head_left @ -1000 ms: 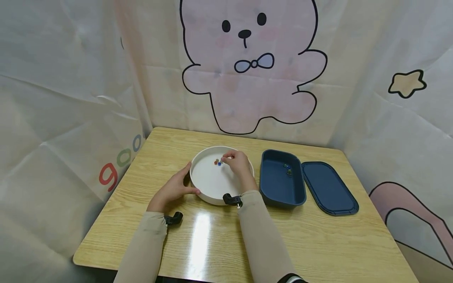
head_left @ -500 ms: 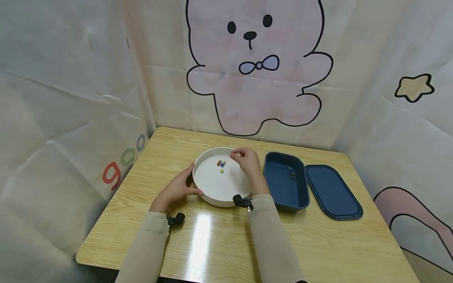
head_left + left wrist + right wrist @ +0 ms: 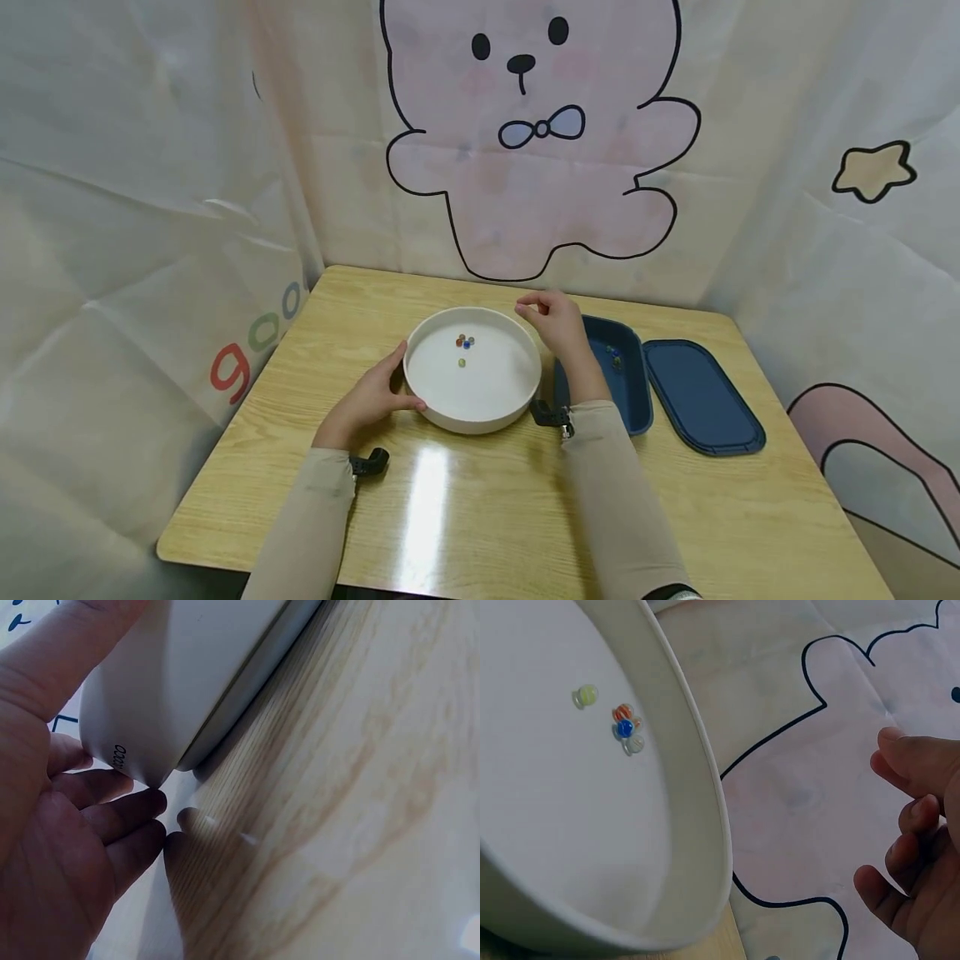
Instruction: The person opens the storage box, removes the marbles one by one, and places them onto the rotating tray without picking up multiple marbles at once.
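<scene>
In the head view, my left hand (image 3: 367, 407) holds the left side of a round white shallow dish (image 3: 472, 396), thumb at the front wall, fingers farther back. The left wrist view shows its fingertips touching the dish's outer wall low down. Inside the dish lie several small glass marbles (image 3: 625, 727): orange, blue and clear ones bunched together, and a yellow-green marble (image 3: 587, 694) apart. My right hand (image 3: 557, 325) is raised beyond the dish's right rim, over the near-left part of the dark blue box. Its thumb and index tips are close together; no object shows between them.
The dark blue box (image 3: 636, 400), partly hidden by my right arm, holds several more marbles (image 3: 615, 358). Its blue lid (image 3: 705, 398) lies flat to the right. A printed cloth (image 3: 532, 208) hangs behind the wooden table (image 3: 480, 517).
My right hand has moved from above the marbles in the dish rightward past its rim. The yellow-green marble now lies apart, nearer the dish's middle. My left hand stays on the dish.
</scene>
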